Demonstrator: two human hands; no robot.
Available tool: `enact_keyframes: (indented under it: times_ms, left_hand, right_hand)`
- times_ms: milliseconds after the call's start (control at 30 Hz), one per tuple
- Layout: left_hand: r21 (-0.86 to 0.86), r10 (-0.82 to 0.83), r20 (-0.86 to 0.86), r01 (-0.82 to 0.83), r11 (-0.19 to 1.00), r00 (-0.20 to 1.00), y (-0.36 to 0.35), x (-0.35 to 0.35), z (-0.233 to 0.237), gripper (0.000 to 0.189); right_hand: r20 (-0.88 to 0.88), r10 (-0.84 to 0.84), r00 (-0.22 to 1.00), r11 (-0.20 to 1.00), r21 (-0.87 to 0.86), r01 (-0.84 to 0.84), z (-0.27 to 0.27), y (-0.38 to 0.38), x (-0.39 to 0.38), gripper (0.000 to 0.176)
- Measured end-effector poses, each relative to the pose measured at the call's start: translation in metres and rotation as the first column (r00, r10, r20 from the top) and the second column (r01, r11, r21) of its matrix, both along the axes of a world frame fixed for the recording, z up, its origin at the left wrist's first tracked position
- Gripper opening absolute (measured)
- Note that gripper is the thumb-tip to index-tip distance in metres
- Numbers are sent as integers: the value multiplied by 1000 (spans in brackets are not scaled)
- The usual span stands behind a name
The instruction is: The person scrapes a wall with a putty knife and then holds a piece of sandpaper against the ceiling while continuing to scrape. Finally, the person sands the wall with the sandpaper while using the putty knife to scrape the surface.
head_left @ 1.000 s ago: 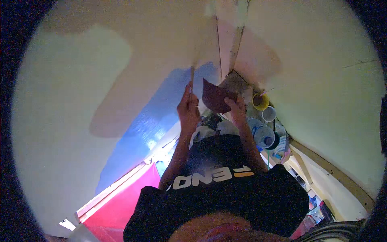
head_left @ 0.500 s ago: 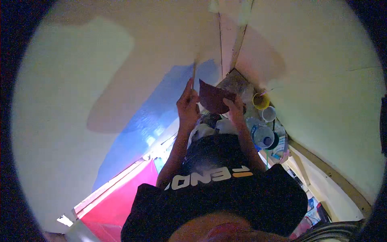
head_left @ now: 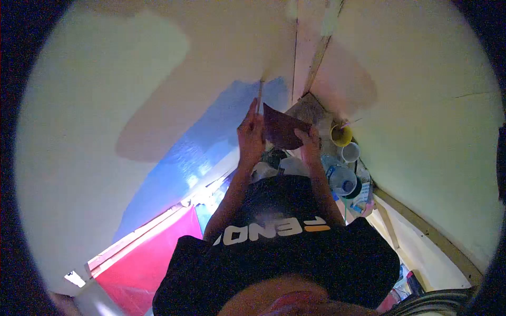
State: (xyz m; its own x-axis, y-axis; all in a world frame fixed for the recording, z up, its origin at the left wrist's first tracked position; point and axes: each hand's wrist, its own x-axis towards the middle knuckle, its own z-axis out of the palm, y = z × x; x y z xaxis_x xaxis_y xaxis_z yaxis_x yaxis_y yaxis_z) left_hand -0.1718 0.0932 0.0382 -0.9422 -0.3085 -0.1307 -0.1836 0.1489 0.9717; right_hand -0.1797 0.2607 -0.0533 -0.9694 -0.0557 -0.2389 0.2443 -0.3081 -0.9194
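Observation:
My left hand is closed around a thin stick, which looks like a slim paintbrush, upright with its upper end close to the wall. Behind it the wall carries a patch of blue paint, shiny lower down. In my right hand is a dark maroon, slightly curved sheet, pinched at its right side with the thumb on top. The sheet's left edge comes right up beside my left hand.
To the right stand a yellow cup, a white cup and a clear plastic container by the right-hand wall. A wooden post marks the corner ahead. Lower left lies a bright pink-red panel.
The view has shifted slightly, so the wall and corner sit a little differently. Both hands keep their holds, and the stick still stands at the blue patch.

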Motion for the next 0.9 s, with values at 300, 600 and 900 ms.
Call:
enact_keyframes:
  times_ms: [300, 600, 900]
  left_hand:
    - [95, 2, 70, -9, 995, 998, -5, -4, 4, 43]
    - [208, 55, 136, -83, 975, 989, 1, 7, 11, 41]
    - [259, 6, 84, -27, 966, 996, -1, 6, 3, 42]
  right_hand:
    - [17, -56, 998, 972, -227, 59, 8, -2, 4, 39]
    - [26, -83, 996, 972, -219, 87, 1, 6, 2, 37]
    - [51, -15, 999, 952, -306, 30, 19, 7, 6, 39]
